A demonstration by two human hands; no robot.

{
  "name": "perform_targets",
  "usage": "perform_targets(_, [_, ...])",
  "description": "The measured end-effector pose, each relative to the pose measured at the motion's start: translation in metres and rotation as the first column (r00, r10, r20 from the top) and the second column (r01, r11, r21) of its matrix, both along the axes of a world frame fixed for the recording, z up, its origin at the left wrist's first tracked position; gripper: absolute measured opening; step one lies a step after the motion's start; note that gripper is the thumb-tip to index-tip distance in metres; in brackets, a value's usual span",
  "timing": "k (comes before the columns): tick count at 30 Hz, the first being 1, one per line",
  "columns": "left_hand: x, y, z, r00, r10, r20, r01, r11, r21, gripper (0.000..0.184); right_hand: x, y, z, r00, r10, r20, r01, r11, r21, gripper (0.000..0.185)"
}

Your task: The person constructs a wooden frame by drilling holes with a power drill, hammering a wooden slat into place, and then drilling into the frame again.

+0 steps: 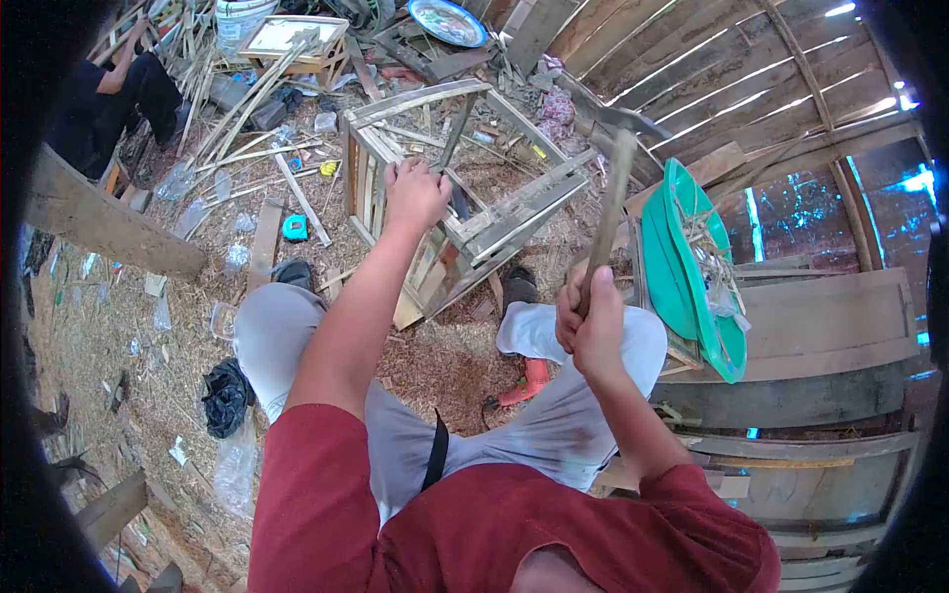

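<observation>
My right hand (591, 314)'s wrapped round a wooden-handled hammer (607, 217); left hand (415, 194)'s on the left edge of my floor-standing slatted wooden frame (519, 219), can't tell how tight. Green plastic tray (733, 362) holds loose scraps (708, 247).

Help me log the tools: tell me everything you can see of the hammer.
The hammer has a long, slim, brown handle that looks wooden, and a dark, metal-looking head tapering toward the picture's right. The right hand grips the handle low down; nothing else appears to touch it. It is held up, head end away from the body, right of the wooden frame in view.
</observation>
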State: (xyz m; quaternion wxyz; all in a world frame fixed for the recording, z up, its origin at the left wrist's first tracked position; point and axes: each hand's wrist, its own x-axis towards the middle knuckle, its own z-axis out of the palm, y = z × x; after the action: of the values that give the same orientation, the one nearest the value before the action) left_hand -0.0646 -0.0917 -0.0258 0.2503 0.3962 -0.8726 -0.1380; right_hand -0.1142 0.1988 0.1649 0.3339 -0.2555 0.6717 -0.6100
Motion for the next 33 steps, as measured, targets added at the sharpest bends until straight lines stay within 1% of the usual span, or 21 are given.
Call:
perform_targets(1, [0.0, -0.001, 0.0, 1.0, -0.002, -0.003, 0.002, 1.0, -0.004, 0.046, -0.013, 0.006, -0.034, 0.937, 0.047, -0.345, -0.047, 0.999, 0.008, 0.058])
perform_targets(2, [0.0, -0.001, 0.0, 1.0, -0.002, -0.007, 0.002, 1.0, -0.008, 0.046, -0.033, 0.015, -0.087, 0.757, 0.089, -0.647, -0.088, 0.996, 0.035, 0.058])
perform_targets(3, [-0.001, -0.001, -0.003, 1.0, -0.002, -0.01, 0.001, 1.0, -0.012, 0.046, -0.026, 0.02, -0.093, 0.83, 0.218, -0.513, -0.092, 0.961, 0.26, 0.058])
perform_targets(4, [-0.002, -0.001, -0.007, 1.0, 0.006, -0.03, -0.007, 0.999, -0.045, 0.043, -0.019, 0.024, -0.098, 0.872, 0.33, -0.362, -0.124, 0.864, 0.488, 0.058])
perform_targets(6, [-0.004, -0.003, -0.013, 0.998, 0.023, -0.067, -0.031, 0.993, -0.115, 0.038, -0.014, 0.025, -0.078, 0.981, 0.192, -0.021, -0.151, 0.83, 0.538, 0.058])
perform_targets(7, [-0.002, -0.007, -0.011, 0.997, 0.026, -0.071, -0.034, 0.992, -0.12, 0.038, -0.01, 0.021, -0.065, 0.982, 0.111, 0.156, -0.181, 0.808, 0.56, 0.058])
perform_targets(8, [-0.002, -0.005, -0.011, 0.997, 0.021, -0.071, -0.029, 0.993, -0.118, 0.037, -0.013, 0.019, -0.06, 0.991, 0.123, 0.05, -0.131, 0.847, 0.515, 0.058])
perform_targets(11, [-0.001, -0.001, -0.008, 0.998, 0.007, -0.063, -0.013, 0.995, -0.097, 0.038, -0.002, 0.005, -0.003, 0.993, 0.047, 0.111, -0.073, 0.968, 0.24, 0.056])
perform_targets(12, [-0.002, -0.001, -0.01, 0.997, 0.005, -0.079, -0.012, 0.996, -0.091, 0.039, -0.002, 0.004, 0.001, 0.992, 0.038, 0.123, -0.057, 0.986, 0.157, 0.054])
perform_targets(14, [-0.003, -0.002, -0.012, 0.998, 0.011, -0.067, -0.017, 0.995, -0.094, 0.039, -0.016, 0.019, -0.059, 0.987, 0.067, -0.148, -0.039, 0.982, 0.186, 0.053])
perform_targets(16, [-0.003, -0.003, -0.012, 1.0, 0.027, -0.011, -0.028, 0.993, -0.114, 0.038, -0.013, 0.019, -0.091, 0.847, 0.203, -0.492, -0.061, 0.955, 0.29, 0.055])
perform_targets(17, [-0.003, -0.003, -0.012, 1.0, 0.02, -0.013, -0.021, 0.994, -0.106, 0.038, -0.017, 0.027, -0.094, 0.937, 0.235, -0.258, -0.104, 0.894, 0.436, 0.057])
perform_targets(18, [-0.002, -0.003, -0.011, 1.0, 0.015, -0.014, -0.016, 0.995, -0.101, 0.038, -0.016, 0.03, -0.083, 0.975, 0.222, -0.008, -0.181, 0.812, 0.555, 0.058])
perform_targets(20, [-0.002, -0.005, -0.011, 0.999, 0.024, -0.025, -0.026, 0.996, -0.084, 0.039, -0.021, 0.03, -0.064, 0.967, 0.146, 0.209, -0.249, 0.723, 0.645, 0.062])
perform_targets(22, [-0.003, -0.003, -0.009, 0.999, 0.019, -0.036, -0.022, 0.997, -0.07, 0.039, -0.01, 0.021, -0.031, 0.979, 0.07, 0.194, -0.152, 0.881, 0.448, 0.06])
perform_targets(24, [-0.003, -0.001, -0.008, 0.999, 0.019, -0.028, -0.021, 0.998, -0.066, 0.039, 0.001, 0.008, 0.002, 0.983, 0.031, 0.183, -0.067, 0.979, 0.195, 0.059])
perform_targets(27, [-0.002, -0.001, -0.006, 0.999, 0.015, -0.029, -0.017, 0.998, -0.059, 0.04, 0.005, 0.006, -0.027, 0.995, -0.063, 0.077, 0.067, 0.996, -0.055, 0.058])
perform_targets(28, [-0.002, -0.001, -0.005, 0.999, 0.017, -0.033, -0.018, 0.998, -0.054, 0.04, 0.001, 0.016, -0.065, 0.994, -0.082, -0.075, 0.08, 0.996, -0.032, 0.058])
perform_targets(29, [-0.002, -0.001, -0.005, 1.0, 0.012, -0.027, -0.013, 0.999, -0.045, 0.04, 0.001, 0.022, -0.073, 0.999, 0.035, -0.027, -0.03, 0.986, 0.163, 0.058])
perform_targets(30, [-0.001, -0.001, -0.004, 1.0, 0.009, -0.019, -0.009, 0.999, -0.035, 0.04, 0.001, 0.025, -0.076, 0.989, 0.14, 0.043, -0.147, 0.927, 0.346, 0.058])
perform_targets(33, [-0.002, -0.002, -0.006, 0.999, 0.015, -0.034, -0.016, 0.999, -0.028, 0.041, -0.016, 0.034, -0.099, 0.982, 0.164, 0.098, -0.191, 0.845, 0.5, 0.058])
